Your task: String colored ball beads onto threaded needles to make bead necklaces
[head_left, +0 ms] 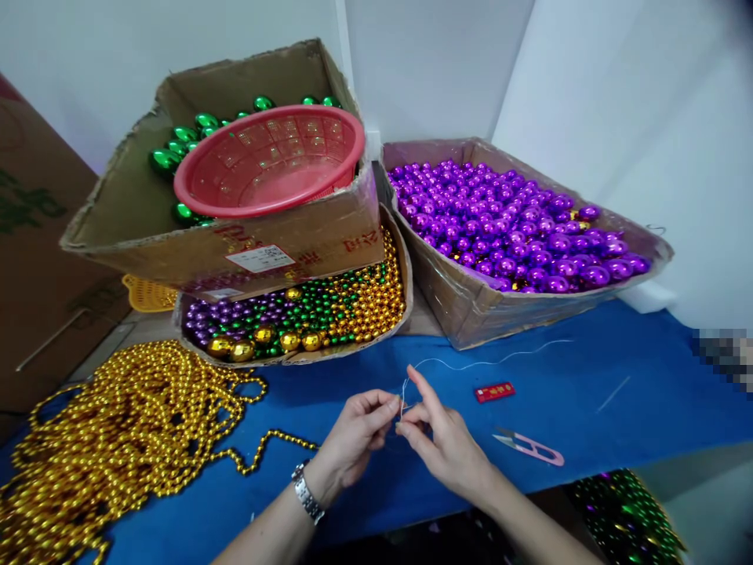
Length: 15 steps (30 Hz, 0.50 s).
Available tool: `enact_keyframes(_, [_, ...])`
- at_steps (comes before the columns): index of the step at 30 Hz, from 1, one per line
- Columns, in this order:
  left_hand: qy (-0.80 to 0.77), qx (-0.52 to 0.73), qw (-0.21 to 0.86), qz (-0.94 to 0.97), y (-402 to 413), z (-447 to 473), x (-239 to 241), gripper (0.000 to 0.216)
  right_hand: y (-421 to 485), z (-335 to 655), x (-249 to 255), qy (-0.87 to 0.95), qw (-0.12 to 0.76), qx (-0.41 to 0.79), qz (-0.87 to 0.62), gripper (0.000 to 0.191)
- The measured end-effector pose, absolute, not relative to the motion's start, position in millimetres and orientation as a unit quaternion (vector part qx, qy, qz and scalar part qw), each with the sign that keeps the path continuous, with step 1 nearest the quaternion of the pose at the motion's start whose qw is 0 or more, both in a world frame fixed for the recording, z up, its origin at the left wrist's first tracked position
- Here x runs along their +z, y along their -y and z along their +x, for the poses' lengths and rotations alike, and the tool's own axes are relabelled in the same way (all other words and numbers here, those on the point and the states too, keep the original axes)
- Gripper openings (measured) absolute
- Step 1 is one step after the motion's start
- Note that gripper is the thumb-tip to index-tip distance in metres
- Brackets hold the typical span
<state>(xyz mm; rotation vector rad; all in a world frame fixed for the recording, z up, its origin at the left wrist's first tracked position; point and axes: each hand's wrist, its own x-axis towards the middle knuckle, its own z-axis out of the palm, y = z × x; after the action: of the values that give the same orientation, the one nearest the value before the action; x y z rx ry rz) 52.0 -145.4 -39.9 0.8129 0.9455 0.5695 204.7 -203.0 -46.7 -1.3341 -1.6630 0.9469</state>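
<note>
A thin white thread (464,367) runs from my fingers across the blue cloth to the right. My left hand (368,428), with a metal watch (307,493) on the wrist, pinches it between thumb and index finger. Close by, my right hand (442,439) grips the thread low with thumb and a bent finger, while its index finger points up with a loop of thread by the tip. Right of the hands lie pink-handled thread snips (532,448) and a small red packet (495,391). A thin needle-like sliver (612,395) rests farther right.
Gold bead strands (135,424) are heaped at left. Behind stand a carton of purple balls (452,310), a box of mixed beads (329,306), and above it a carton (329,235) holding green ornaments and a red basket (264,205). Green beads (629,502) sit below the table edge.
</note>
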Motion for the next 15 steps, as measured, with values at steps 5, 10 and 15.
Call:
enact_keyframes(5, [-0.446,0.315,0.765,0.342,150.1,55.4,-41.2,0.027,203.2,201.7,-49.4,0.657,0.387,0.372,-0.529,0.072])
enact_keyframes(10, [-0.465,0.344,0.748,0.324,152.5,58.6,-42.3,0.027,203.3,197.9,-51.3,0.647,0.391,0.375,-0.536,0.072])
enact_keyframes(15, [-0.475,0.351,0.745,0.311,153.2,58.6,-43.9,0.027,205.0,194.6,-52.4,0.648,0.386,0.378,-0.537,0.074])
